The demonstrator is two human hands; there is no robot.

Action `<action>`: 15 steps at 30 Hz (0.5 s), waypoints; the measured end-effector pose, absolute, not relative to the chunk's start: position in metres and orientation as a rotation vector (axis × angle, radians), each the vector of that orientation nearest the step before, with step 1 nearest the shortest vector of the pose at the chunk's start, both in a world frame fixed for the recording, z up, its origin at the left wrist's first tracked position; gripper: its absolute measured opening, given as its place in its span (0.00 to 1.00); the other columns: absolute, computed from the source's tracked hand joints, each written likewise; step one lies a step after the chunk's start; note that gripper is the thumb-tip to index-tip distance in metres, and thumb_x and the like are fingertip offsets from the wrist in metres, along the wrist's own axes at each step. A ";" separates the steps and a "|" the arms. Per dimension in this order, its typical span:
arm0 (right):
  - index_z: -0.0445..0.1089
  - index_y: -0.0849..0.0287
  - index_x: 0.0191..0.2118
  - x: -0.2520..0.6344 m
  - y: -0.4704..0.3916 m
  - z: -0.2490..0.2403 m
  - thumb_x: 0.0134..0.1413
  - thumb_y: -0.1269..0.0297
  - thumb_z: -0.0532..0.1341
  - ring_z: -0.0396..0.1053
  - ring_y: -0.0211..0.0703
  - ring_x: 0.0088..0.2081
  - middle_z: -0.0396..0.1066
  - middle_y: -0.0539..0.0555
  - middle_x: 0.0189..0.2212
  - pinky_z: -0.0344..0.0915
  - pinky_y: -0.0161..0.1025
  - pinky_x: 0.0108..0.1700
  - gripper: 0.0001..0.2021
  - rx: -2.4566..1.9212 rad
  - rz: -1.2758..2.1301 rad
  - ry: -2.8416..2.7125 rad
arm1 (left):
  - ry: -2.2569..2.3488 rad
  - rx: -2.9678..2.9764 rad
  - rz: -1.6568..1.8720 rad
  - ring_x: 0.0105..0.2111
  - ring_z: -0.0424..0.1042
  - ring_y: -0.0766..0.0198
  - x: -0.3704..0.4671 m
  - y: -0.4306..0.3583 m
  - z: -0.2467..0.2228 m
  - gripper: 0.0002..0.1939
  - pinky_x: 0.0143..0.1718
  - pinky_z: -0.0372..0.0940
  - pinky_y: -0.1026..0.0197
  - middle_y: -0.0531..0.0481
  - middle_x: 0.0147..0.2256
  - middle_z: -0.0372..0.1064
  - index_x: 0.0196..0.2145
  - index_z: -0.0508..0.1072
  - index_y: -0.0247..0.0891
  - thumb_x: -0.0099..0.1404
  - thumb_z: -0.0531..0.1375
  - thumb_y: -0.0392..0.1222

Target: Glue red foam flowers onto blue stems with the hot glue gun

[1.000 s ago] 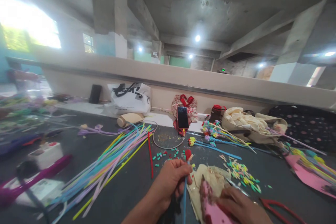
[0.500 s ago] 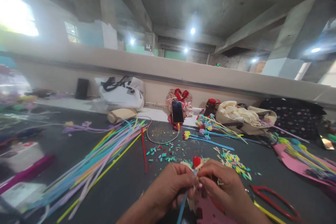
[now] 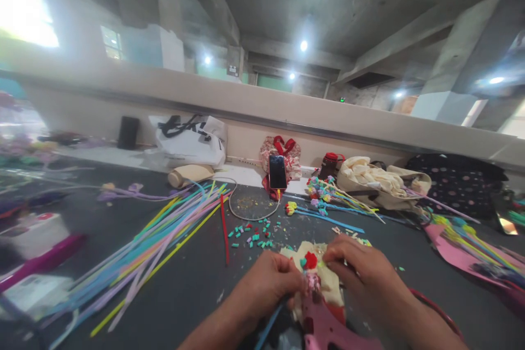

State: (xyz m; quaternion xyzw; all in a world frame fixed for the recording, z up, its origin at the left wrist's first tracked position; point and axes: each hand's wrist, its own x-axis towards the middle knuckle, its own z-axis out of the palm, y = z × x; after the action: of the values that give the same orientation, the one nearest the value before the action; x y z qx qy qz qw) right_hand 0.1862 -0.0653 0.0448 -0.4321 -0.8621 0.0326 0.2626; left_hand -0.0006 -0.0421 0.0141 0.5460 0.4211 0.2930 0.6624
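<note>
My left hand is closed in a pinch around a blue fuzzy stem, which hangs down below the fingers. Just beyond its fingertips shows a small red flower-like piece with a teal bit beside it. My right hand has its fingers drawn together over a cream cloth; whatever they hold is too small to make out. Between the hands lies a pink glue gun, its nozzle end near the red piece.
Long coloured fuzzy stems lie in a bundle at left, beside a red stem. Small cut bits are scattered ahead. A propped phone, finished-looking blue-stemmed pieces and a cloth bag stand farther back.
My right hand has moved away from my left, to the right and slightly up. The glue gun and cloth between them are now more exposed. My left hand keeps the blue stem.
</note>
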 end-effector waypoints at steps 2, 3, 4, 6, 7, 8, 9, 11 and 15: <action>0.63 0.58 0.30 0.185 -0.061 0.048 0.57 0.70 0.51 0.64 0.35 0.29 0.66 0.50 0.27 0.57 0.32 0.31 0.07 -1.124 -0.006 -2.469 | 0.940 1.286 0.640 0.11 0.52 0.75 0.001 -0.043 0.014 0.06 0.16 0.43 0.68 0.59 0.09 0.58 0.13 0.68 0.34 0.44 0.56 0.35; 0.63 0.58 0.30 0.183 -0.058 0.049 0.57 0.70 0.51 0.63 0.36 0.29 0.66 0.50 0.27 0.56 0.32 0.31 0.07 -1.101 -0.064 -2.532 | 0.940 1.309 0.621 0.11 0.52 0.75 0.001 -0.044 0.014 0.06 0.16 0.43 0.68 0.59 0.09 0.58 0.13 0.68 0.34 0.44 0.55 0.34; 0.63 0.59 0.29 0.181 -0.056 0.049 0.57 0.71 0.50 0.63 0.36 0.29 0.66 0.50 0.26 0.56 0.33 0.31 0.08 -1.076 -0.128 -2.590 | 0.943 1.327 0.601 0.11 0.51 0.75 0.002 -0.044 0.015 0.07 0.16 0.43 0.68 0.59 0.09 0.57 0.12 0.68 0.34 0.44 0.54 0.33; 0.63 0.59 0.27 0.176 -0.053 0.049 0.55 0.73 0.51 0.62 0.37 0.28 0.66 0.50 0.25 0.55 0.34 0.31 0.08 -1.014 -0.268 -2.694 | 0.949 1.341 0.571 0.10 0.49 0.75 0.002 -0.045 0.017 0.08 0.15 0.43 0.68 0.60 0.07 0.56 0.12 0.68 0.35 0.43 0.53 0.33; 0.62 0.59 0.26 0.174 -0.052 0.049 0.54 0.74 0.51 0.61 0.37 0.27 0.66 0.50 0.24 0.54 0.34 0.31 0.08 -0.983 -0.331 -2.741 | 0.950 1.339 0.563 0.10 0.48 0.75 0.002 -0.046 0.019 0.08 0.15 0.43 0.68 0.60 0.07 0.56 0.11 0.67 0.35 0.43 0.53 0.32; 0.62 0.59 0.25 0.173 -0.052 0.049 0.53 0.74 0.52 0.60 0.37 0.27 0.66 0.49 0.24 0.53 0.35 0.31 0.08 -0.959 -0.375 -2.782 | 0.956 1.339 0.557 0.10 0.47 0.75 0.002 -0.046 0.020 0.08 0.15 0.43 0.67 0.61 0.07 0.55 0.10 0.66 0.36 0.42 0.53 0.32; 0.61 0.59 0.25 0.172 -0.051 0.049 0.53 0.74 0.52 0.59 0.37 0.26 0.66 0.49 0.24 0.53 0.35 0.31 0.09 -0.947 -0.401 -2.809 | 0.965 1.340 0.555 0.09 0.46 0.75 0.002 -0.046 0.021 0.08 0.15 0.43 0.67 0.61 0.06 0.54 0.09 0.64 0.36 0.42 0.53 0.32; 0.60 0.58 0.24 0.173 -0.051 0.049 0.53 0.75 0.52 0.57 0.37 0.26 0.66 0.48 0.24 0.52 0.36 0.31 0.09 -0.936 -0.408 -2.826 | 0.972 1.343 0.553 0.09 0.46 0.75 0.002 -0.046 0.023 0.09 0.15 0.43 0.67 0.61 0.06 0.54 0.08 0.63 0.36 0.42 0.53 0.32; 0.61 0.59 0.26 0.174 -0.053 0.051 0.52 0.76 0.52 0.55 0.37 0.26 0.65 0.49 0.24 0.50 0.36 0.30 0.08 -0.906 -0.390 -2.810 | 0.948 1.339 0.555 0.09 0.47 0.75 0.001 -0.046 0.020 0.08 0.15 0.42 0.67 0.61 0.06 0.55 0.10 0.64 0.36 0.42 0.53 0.32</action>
State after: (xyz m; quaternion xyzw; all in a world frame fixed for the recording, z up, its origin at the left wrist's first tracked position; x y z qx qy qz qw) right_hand 0.1741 -0.0530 0.0510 -0.3032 -0.9404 -0.1306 0.0819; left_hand 0.0010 -0.0460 0.0205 0.5890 0.4168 0.2441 0.6479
